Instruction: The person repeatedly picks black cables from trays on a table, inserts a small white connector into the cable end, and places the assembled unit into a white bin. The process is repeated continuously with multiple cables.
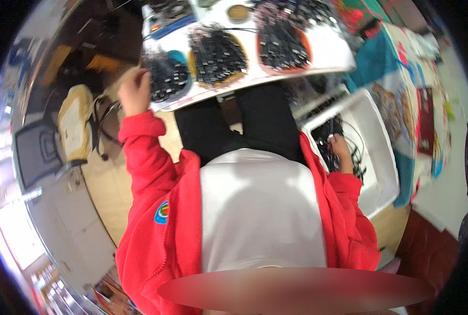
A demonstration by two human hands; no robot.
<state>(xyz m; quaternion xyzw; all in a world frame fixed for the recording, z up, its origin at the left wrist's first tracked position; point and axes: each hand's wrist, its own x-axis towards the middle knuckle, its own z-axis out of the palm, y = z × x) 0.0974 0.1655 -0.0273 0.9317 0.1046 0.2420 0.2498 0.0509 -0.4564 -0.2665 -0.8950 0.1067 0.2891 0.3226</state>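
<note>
At the table's left edge my left hand point(135, 92) is raised beside a blue bowl point(179, 56) of small black cable pieces. Its fingers are curled together, and motion blur hides what they hold, if anything. On my right, my right hand point(340, 147) reaches into a white box point(385, 165). Its fingers are closed on a black cable point(330, 137) with a pale tip. More black cables point(355, 136) lie looped around that hand, against the box's inner side. A yellow-rimmed bowl point(239, 73) and an orange bowl point(296, 68), both heaped with black cables, stand farther right on the table.
The white table point(328, 50) spans the space in front of my knees. At its back are a blue tray point(173, 25), a small round tin point(238, 12) and more black cables point(310, 11). An office chair point(76, 123) stands to the left. Patterned cloth point(391, 105) hangs beyond the box.
</note>
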